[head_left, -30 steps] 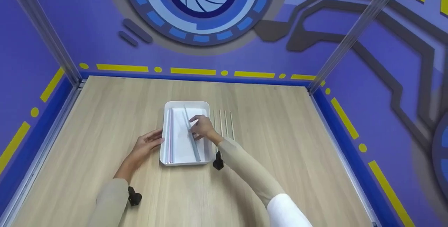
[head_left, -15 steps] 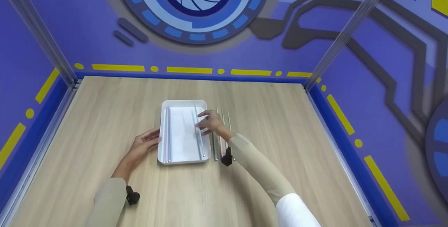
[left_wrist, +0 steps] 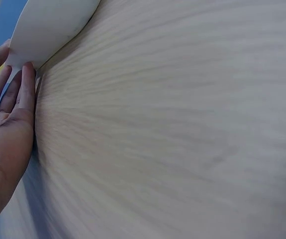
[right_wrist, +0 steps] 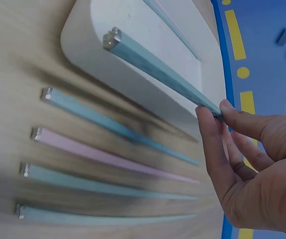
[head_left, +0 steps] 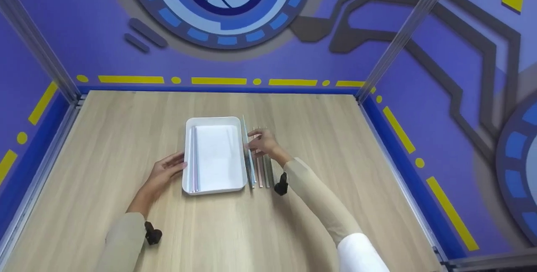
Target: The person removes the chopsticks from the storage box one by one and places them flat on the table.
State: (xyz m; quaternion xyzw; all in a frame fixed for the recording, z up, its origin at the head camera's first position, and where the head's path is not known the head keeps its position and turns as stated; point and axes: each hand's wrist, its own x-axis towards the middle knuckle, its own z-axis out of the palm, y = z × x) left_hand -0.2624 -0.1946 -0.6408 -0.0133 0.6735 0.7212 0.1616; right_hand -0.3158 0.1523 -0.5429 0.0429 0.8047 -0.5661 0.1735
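My right hand point(head_left: 263, 142) pinches a blue-green chopstick point(right_wrist: 155, 69) with a silvery end between thumb and fingers, raised just beyond the tray's right wall. Below it on the table lies a row of pastel chopsticks, among them a blue chopstick point(right_wrist: 98, 114) and a pink chopstick point(right_wrist: 93, 152); in the head view the hand partly covers them. The white tray point(head_left: 215, 191) has a few chopsticks point(head_left: 194, 158), pink and bluish, along its left inner side. My left hand point(head_left: 163, 170) rests its extended fingers against the tray's left outer wall, also seen in the left wrist view.
The wooden table point(head_left: 201, 230) runs back to a blue-purple printed wall point(head_left: 176, 64). Side panels with metal corner posts point(head_left: 407, 32) enclose it left and right. Small black devices point(head_left: 153, 234) sit at both wrists.
The right hand has carried its chopstick rightward, from above the tray to over the row beside it. The left hand has stayed at the tray's wall. The head view has shifted slightly.
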